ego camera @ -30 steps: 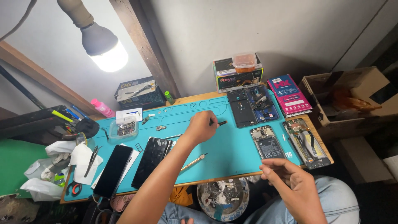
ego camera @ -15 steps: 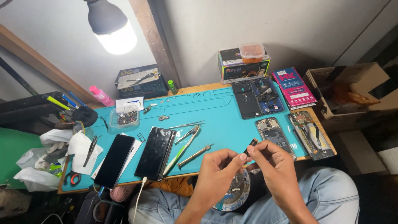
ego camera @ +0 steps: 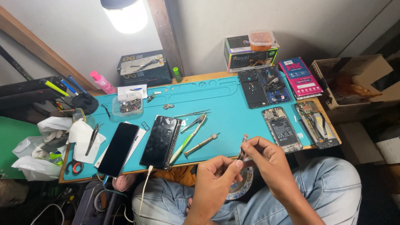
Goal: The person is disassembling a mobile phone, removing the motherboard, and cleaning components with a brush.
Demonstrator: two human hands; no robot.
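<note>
Both my hands meet over the front edge of the teal work mat, above my lap. My left hand and my right hand each pinch the same thin metal tool, which stands nearly upright between the fingertips. What kind of tool it is cannot be made out. A round patterned dish lies on my lap just below the hands. Just left of the hands on the mat lie a brass-coloured screwdriver and a green-handled tool.
Two dark-screened phones lie at the mat's left. Opened phone bodies lie at its right and back. Also here are tweezers, a clear parts tub, boxes, a pink bottle and an open carton.
My left hand has drawn back from the middle of the mat to the front edge and joined my right hand on the thin tool. Both hands have shifted slightly right.
</note>
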